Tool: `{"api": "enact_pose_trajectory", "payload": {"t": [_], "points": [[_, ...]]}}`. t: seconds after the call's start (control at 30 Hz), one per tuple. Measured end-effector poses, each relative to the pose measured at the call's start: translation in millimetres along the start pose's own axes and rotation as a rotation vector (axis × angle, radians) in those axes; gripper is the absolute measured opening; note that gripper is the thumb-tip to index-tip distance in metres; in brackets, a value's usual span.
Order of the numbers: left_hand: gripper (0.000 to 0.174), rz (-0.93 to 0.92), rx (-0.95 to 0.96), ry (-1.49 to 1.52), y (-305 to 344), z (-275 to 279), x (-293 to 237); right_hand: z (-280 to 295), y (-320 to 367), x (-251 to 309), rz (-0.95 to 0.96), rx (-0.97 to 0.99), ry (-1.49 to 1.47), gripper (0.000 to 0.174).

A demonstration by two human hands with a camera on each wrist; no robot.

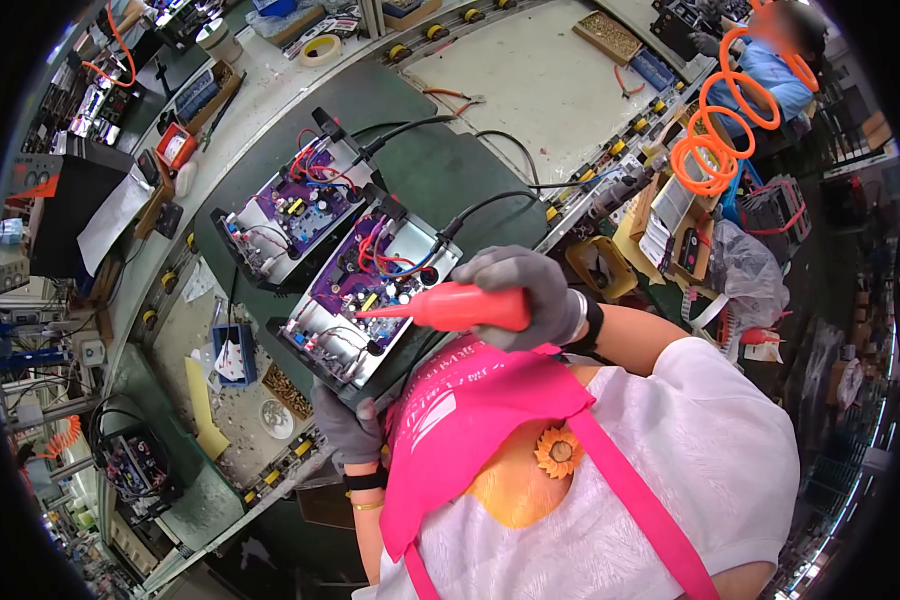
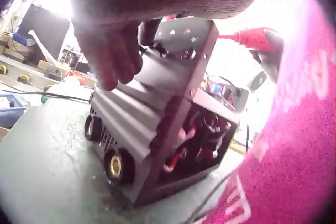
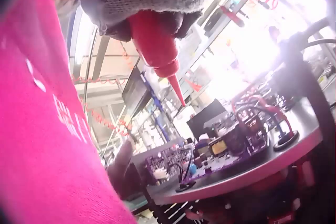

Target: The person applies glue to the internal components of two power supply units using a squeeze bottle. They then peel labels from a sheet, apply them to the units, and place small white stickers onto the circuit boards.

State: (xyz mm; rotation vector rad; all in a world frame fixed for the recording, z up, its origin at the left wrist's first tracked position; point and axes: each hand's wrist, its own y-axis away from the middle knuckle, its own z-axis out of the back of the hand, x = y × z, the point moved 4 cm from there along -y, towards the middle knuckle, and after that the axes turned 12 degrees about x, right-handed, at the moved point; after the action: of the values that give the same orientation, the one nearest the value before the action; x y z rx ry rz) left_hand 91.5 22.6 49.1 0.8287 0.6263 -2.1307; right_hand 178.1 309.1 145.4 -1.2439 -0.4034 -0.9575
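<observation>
My right hand (image 1: 525,295) wears a grey glove and grips a red squeeze bottle (image 1: 465,306) with a long tapered nozzle. The bottle lies nearly level, its nozzle tip over the purple circuit board of the nearer open welding machine (image 1: 332,340). In the right wrist view the bottle (image 3: 156,48) points down toward the board's parts. My gloved left hand (image 1: 350,425) holds the front end of the same machine, fingers bent over the louvred panel (image 2: 128,113) above two round sockets (image 2: 116,166). Its palm is partly hidden.
A second open welding machine (image 1: 315,228) stands alongside on the green mat (image 1: 370,90). Black cables (image 1: 495,200) run from both machines. Left of them are a blue bin (image 1: 234,355) and a white cup (image 1: 276,419). An orange coiled hose (image 1: 705,165) hangs at right, near another person (image 1: 760,85).
</observation>
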Motion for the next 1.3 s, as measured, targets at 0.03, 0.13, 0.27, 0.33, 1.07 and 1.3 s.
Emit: {"api": "enact_pose_trajectory", "payload": {"t": [0.03, 0.13, 0.27, 0.33, 1.07, 1.3], "points": [[0.088, -0.005, -0.022, -0.048, -1, -1, 3, 4, 4, 1, -0.021, -0.017, 0.000, 0.049], [0.087, -0.025, -0.074, -0.149, -5, -4, 14, 11, 13, 4, -0.085, -0.054, 0.000, 0.049], [0.085, -0.016, -0.099, -0.176, -10, -5, 24, 12, 19, 8, -0.121, -0.082, -0.021, 0.048], [0.084, -0.020, -0.124, -0.156, -20, -1, 24, 10, 23, 10, -0.136, -0.103, -0.049, 0.047], [0.063, -0.137, -0.021, 0.081, -51, 28, 47, -150, 39, -45, 0.256, 0.375, 0.251, 0.056], [0.061, -0.142, -0.001, 0.041, -50, 29, 47, -159, 42, -49, 0.212, 0.339, 0.285, 0.054]]}}
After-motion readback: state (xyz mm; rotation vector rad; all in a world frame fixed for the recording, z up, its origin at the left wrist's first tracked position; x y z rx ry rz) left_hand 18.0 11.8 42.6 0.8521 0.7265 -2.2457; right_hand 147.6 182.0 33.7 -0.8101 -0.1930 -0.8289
